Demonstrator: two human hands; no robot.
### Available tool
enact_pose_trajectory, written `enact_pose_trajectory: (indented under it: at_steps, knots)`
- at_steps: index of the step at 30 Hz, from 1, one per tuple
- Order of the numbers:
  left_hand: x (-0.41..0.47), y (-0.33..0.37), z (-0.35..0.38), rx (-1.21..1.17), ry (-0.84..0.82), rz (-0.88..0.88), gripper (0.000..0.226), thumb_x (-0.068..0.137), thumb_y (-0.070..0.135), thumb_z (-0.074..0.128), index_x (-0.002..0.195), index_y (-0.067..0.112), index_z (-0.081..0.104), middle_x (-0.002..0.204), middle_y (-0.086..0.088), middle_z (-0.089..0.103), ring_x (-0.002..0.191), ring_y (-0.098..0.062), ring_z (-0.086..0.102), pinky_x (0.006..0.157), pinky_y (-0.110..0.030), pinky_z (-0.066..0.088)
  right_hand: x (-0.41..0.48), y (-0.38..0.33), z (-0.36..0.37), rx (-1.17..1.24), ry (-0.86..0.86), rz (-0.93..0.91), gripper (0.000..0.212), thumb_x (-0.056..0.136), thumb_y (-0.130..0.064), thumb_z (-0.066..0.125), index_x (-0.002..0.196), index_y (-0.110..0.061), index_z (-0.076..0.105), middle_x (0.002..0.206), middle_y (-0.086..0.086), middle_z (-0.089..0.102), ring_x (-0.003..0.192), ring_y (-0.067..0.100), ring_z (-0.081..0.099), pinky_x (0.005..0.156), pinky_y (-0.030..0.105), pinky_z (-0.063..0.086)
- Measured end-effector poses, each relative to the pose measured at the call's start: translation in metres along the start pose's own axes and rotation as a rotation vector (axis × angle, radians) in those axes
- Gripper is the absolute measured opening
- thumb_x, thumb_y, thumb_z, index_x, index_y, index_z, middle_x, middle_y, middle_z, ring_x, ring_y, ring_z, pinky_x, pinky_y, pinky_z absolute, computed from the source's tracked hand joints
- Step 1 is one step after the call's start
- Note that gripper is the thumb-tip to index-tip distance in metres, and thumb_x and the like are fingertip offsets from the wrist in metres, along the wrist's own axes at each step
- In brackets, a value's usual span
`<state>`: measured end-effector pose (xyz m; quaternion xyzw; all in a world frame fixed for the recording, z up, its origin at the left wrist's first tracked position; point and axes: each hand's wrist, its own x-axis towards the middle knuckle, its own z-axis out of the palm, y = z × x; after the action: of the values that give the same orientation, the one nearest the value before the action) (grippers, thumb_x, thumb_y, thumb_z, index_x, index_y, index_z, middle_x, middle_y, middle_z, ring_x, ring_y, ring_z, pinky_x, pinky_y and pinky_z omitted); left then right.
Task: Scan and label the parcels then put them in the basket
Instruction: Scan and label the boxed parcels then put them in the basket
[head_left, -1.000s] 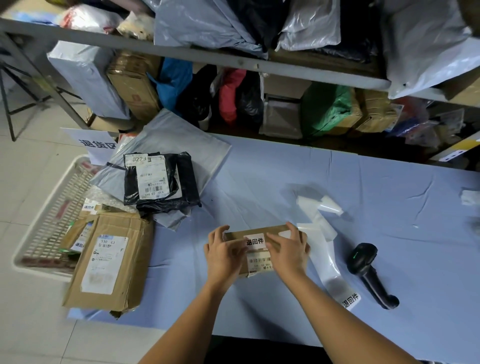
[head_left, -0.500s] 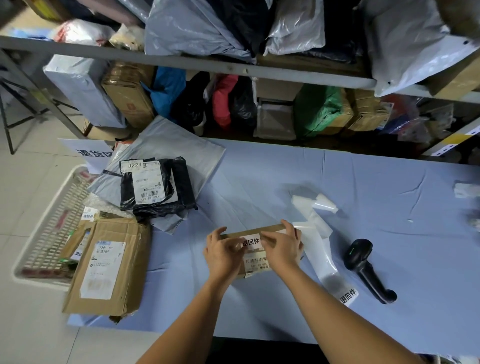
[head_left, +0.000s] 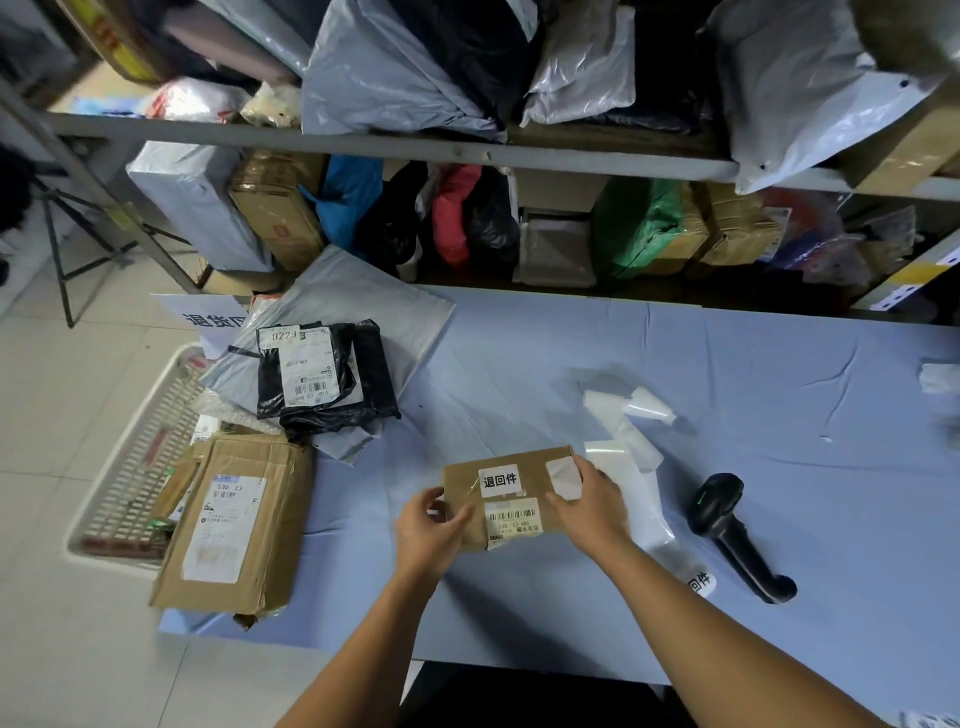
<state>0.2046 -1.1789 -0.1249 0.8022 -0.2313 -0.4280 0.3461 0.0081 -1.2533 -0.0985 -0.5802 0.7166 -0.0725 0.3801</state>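
Brown cardboard, the small parcel (head_left: 467, 480) sits at the near middle of the tabletop (head_left: 753, 374), held at both ends. The left hand (head_left: 428, 535) grips its left end, fingers curled round the edge. The right hand (head_left: 592, 506) clasps the right end, its fingers covering part of a blank white sticker. Whether the parcel's underside touches the blue cloth cannot be told. Its printed label and barcode label face up, but the small print is unreadable. To the right, a white backing strip (head_left: 641, 467) runs partly behind the right wrist. The black scanner (head_left: 727, 530) lies beyond it, apart from both hands. At the left, the white basket (head_left: 130, 467) stands below the tabletop's edge, largely hidden by a large cardboard box (head_left: 234, 519) overhanging that edge. A black bag (head_left: 374, 374) on a grey mailer (head_left: 363, 312) crowds the far left. Open cloth lies between parcel and pile.
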Motion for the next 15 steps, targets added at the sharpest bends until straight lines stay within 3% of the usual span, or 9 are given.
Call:
enact_pose_trajectory:
  at_steps: [5, 10, 15]
  knots:
    - [-0.016, 0.014, 0.004, -0.06, -0.029, -0.007, 0.05, 0.074, 0.006, 0.082, 0.12, 0.015, 0.062, 0.104, -0.002, 0.065, 0.085, -0.016, 0.067, 0.053, -0.016, 0.051, -0.001, -0.004, -0.019, 0.034, -0.005, -0.056, 0.054, 0.088, -0.022, 0.072, 0.138, -0.018, 0.052, 0.132, 0.002, 0.061, 0.121, 0.024, 0.056, 0.098, 0.031, 0.043]
    - [-0.044, 0.021, -0.018, -0.119, 0.11, 0.046, 0.061, 0.073, 0.001, 0.081, 0.129, 0.013, 0.059, 0.112, -0.008, 0.064, 0.09, -0.017, 0.066, 0.054, -0.014, 0.052, -0.014, -0.022, -0.029, 0.052, -0.037, -0.197, 0.054, 0.083, -0.033, 0.074, 0.133, -0.025, 0.057, 0.124, -0.003, 0.066, 0.116, 0.022, 0.061, 0.096, 0.035, 0.049]
    - [-0.087, 0.017, -0.066, -0.146, 0.254, 0.12, 0.057, 0.077, 0.007, 0.08, 0.127, 0.023, 0.058, 0.117, -0.001, 0.054, 0.1, -0.012, 0.057, 0.058, -0.012, 0.049, -0.039, -0.058, -0.022, 0.032, -0.106, -0.385, 0.047, 0.082, -0.032, 0.075, 0.126, -0.023, 0.061, 0.118, -0.002, 0.069, 0.107, 0.023, 0.064, 0.086, 0.034, 0.051]
